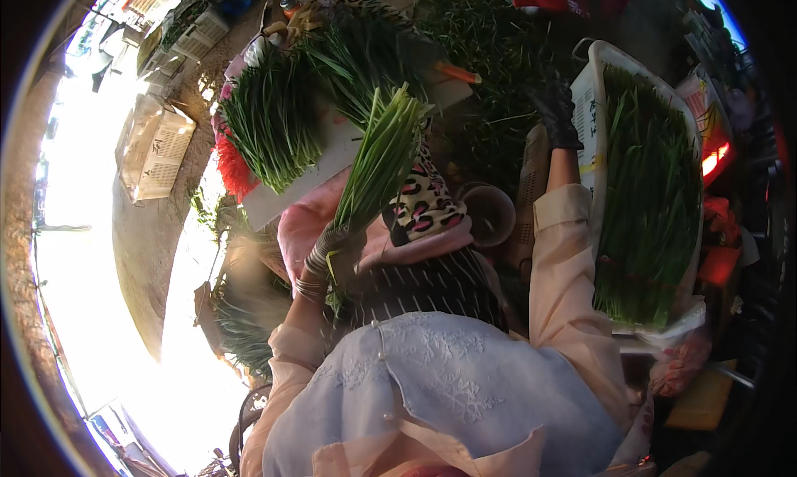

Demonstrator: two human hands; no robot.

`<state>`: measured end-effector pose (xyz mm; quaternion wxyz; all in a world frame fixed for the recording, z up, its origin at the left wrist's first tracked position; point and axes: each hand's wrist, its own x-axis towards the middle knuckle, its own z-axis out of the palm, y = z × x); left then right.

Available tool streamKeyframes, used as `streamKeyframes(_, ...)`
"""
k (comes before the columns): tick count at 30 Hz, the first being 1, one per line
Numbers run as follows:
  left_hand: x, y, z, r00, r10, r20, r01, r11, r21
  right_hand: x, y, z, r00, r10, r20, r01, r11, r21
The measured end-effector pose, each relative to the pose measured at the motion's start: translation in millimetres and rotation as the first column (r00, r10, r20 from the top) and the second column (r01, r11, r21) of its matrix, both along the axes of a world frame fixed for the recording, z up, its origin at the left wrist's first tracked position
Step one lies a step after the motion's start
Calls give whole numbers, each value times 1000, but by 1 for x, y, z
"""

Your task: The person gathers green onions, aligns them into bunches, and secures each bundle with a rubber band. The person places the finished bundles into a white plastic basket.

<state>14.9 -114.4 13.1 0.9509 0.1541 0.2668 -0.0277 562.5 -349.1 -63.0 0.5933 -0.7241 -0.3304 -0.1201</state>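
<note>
My gloved left hand (336,243) grips a bundle of long green leafy stalks (380,159), like garlic chives, by its lower part; the pale ends fan out upward. Ahead of it, more green stalks (268,122) lie in piles on a pale board (292,193) across my lap. My right hand (557,116), in a black glove, is stretched forward beside a white plastic crate (594,97) filled with long green leaves (650,197). Its fingers are dark and blurred against loose greens, so whether they hold anything cannot be told. A knife-like tool with an orange handle (457,73) lies at the board's far right.
Loose greens (485,60) cover the ground ahead. A round tub (489,215) stands right of my knees. An empty-looking beige crate (163,150) is at the left, with more crates (199,35) behind it. Red string (231,169) hangs at the board's left edge.
</note>
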Motion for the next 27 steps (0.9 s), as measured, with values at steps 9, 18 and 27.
streamKeyframes(9,8,22,15,997,72,-32,-55,930,364,-243,108,102,914,319,252,-269,939,-212)
streamKeyframes(18,0,30,5,967,237,-99,-116,746,656,-111,42,75,983,-185,11,186,980,-71)
streamKeyframes(27,10,19,22,961,260,-93,-128,717,685,-262,109,101,916,319,244,-281,943,-180)
